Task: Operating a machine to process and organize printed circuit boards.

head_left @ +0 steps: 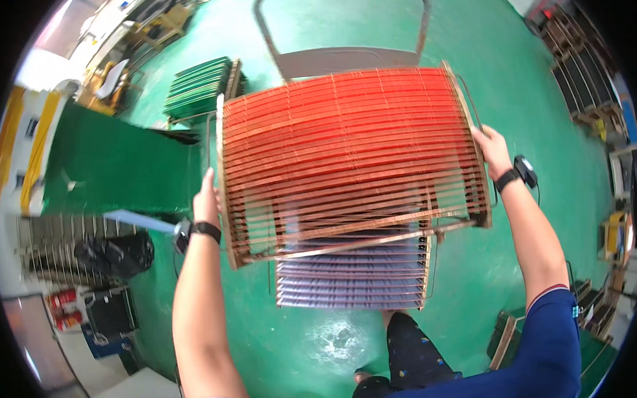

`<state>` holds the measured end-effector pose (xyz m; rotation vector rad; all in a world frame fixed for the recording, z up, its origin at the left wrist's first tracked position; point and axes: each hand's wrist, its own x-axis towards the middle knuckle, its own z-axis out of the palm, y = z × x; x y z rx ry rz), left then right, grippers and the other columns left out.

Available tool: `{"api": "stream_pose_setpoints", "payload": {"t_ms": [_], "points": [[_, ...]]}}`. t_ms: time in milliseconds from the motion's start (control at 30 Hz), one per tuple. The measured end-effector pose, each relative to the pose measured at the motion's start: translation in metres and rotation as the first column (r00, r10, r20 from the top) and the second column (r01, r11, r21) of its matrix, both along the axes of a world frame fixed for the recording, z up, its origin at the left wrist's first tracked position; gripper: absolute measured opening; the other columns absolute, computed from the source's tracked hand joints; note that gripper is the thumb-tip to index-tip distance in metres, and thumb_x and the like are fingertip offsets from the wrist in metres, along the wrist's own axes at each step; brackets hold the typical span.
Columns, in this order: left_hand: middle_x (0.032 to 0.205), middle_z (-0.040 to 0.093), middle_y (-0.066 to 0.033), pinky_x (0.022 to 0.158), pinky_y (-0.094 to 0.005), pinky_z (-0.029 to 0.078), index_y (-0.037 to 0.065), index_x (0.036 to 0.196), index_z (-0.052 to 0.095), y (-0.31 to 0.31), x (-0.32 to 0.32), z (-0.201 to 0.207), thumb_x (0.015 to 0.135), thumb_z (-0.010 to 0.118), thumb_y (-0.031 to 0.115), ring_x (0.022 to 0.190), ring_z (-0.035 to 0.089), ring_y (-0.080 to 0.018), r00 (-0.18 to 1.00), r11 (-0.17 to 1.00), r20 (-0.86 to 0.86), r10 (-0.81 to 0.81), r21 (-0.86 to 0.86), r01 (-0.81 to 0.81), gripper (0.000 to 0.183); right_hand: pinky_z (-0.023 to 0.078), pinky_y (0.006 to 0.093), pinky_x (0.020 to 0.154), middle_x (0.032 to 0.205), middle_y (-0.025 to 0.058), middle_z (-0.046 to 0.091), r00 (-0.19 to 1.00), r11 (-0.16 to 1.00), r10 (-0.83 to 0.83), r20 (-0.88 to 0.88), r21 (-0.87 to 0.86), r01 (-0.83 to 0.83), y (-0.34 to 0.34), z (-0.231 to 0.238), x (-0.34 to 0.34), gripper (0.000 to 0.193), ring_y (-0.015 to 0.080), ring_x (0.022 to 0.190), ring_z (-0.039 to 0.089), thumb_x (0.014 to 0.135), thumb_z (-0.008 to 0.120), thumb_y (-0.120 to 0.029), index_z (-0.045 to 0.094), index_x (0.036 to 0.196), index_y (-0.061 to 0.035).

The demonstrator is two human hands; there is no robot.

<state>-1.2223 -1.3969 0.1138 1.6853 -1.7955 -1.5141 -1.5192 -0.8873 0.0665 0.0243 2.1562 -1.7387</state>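
Both my hands grip a wide slotted rack (351,138) filled with rows of thin red panels, its front rows showing gaps. My left hand (206,203) is closed on the rack's left side frame, and my right hand (494,151) is closed on the right one; the fingers behind the frame are partly hidden. Beneath it stands a second rack (349,275) of greyish-purple panels, partly covered by the first. Whether the two racks touch, I cannot tell. A black strap with a small device circles each wrist.
A trolley's metal handle (349,61) rises beyond the racks. Left of it are a rack of green panels (199,87) and a green-topped table (121,164). A black plastic bag (115,254) lies at left. More racks (586,81) line the right side of the green floor (337,342).
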Motion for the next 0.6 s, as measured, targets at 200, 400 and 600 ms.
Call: {"api": "stream_pose_setpoints", "payload": {"t_ms": [200,400,600], "points": [[0.077,0.054,-0.0043,0.064,-0.0285,0.04,-0.002,0.095,0.061,-0.058,-0.123,-0.089,0.072,0.062,0.067,0.07,0.05,-0.0119,0.985,0.99,0.099,-0.142,0.032,0.14,0.072,0.038,0.033,0.098,0.125,0.0225,0.055,0.988,0.978,-0.014,-0.151,0.205,0.045,-0.022,-0.113,-0.082,0.06,0.0259,0.117,0.052,0.09,0.057,-0.035,0.043,0.13,0.0065],[0.108,0.057,-0.0198,0.08,-0.0308,0.049,-0.014,0.117,0.043,-0.024,-0.148,-0.106,0.081,0.056,0.063,0.089,0.06,-0.0234,0.953,0.935,0.151,-0.261,-0.207,0.289,0.086,0.039,0.0365,0.097,0.125,0.0266,0.052,0.924,0.868,-0.068,-0.375,0.434,0.24,-0.024,-0.096,-0.067,0.062,0.036,0.12,0.048,0.092,0.048,-0.042,0.039,0.133,0.0032],[0.105,0.058,-0.0226,0.09,-0.0344,0.04,-0.013,0.109,0.05,-0.045,-0.137,-0.121,0.08,0.052,0.068,0.094,0.055,-0.0302,0.899,0.823,0.406,-0.165,-0.445,0.352,0.086,0.036,0.0369,0.101,0.127,0.0257,0.05,0.923,0.851,-0.088,-0.374,0.453,0.265,-0.037,-0.125,-0.057,0.061,0.0349,0.121,0.047,0.092,0.047,-0.041,0.037,0.135,0.001]]}}
